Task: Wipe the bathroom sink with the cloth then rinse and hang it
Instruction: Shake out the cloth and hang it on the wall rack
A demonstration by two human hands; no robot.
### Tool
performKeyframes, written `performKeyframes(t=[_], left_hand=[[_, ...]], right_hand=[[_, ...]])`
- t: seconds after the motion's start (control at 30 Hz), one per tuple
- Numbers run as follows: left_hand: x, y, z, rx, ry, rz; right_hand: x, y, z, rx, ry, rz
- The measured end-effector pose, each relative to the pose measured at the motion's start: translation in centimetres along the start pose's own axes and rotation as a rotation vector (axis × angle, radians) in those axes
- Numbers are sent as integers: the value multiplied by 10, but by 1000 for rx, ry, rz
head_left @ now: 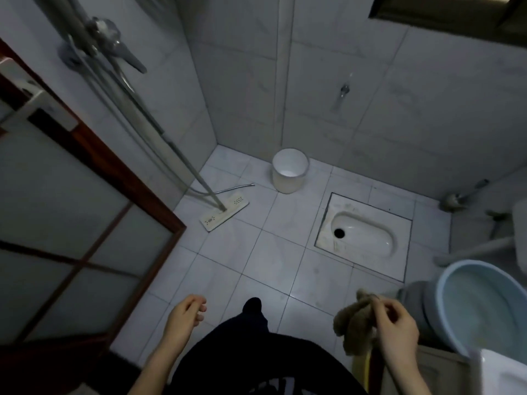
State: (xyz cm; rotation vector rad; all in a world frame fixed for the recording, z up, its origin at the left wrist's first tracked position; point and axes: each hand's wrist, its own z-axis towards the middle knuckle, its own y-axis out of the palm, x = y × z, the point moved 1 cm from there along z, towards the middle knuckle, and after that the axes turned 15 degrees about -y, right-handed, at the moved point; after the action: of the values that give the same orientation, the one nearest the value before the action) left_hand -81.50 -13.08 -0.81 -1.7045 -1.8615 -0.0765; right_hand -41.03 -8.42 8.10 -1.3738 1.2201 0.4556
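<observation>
While the right hand (395, 327) pinches the bunched cloth (355, 323) clear of the floor, ready for wiping, the left hand (185, 312) hangs loosely curled, empty.

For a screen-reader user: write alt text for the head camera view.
A person's right hand holds a bunched brown cloth over a tiled bathroom floor, the left hand empty. A blue basin sits at right; ahead are a squat toilet, white bucket and flat mop.
</observation>
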Motion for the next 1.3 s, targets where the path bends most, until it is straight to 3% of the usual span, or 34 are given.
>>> performKeyframes(t=[0.3,0.63,0.8,1.03,1.3], left_hand=[[115,-79,68,30,128,-16],[193,-45,163,35,22,32],[317,-16,203,26,43,29],[529,33,226,-121,300,103],[649,103,284,-322,349,566]], right_hand=[[-110,90,81,20,-151,-3],[-157,137,213,82,-131,48],[-183,165,297,55,-21,88],[-245,162,387,188,-82,117],[-254,176,434,424,72,116]])
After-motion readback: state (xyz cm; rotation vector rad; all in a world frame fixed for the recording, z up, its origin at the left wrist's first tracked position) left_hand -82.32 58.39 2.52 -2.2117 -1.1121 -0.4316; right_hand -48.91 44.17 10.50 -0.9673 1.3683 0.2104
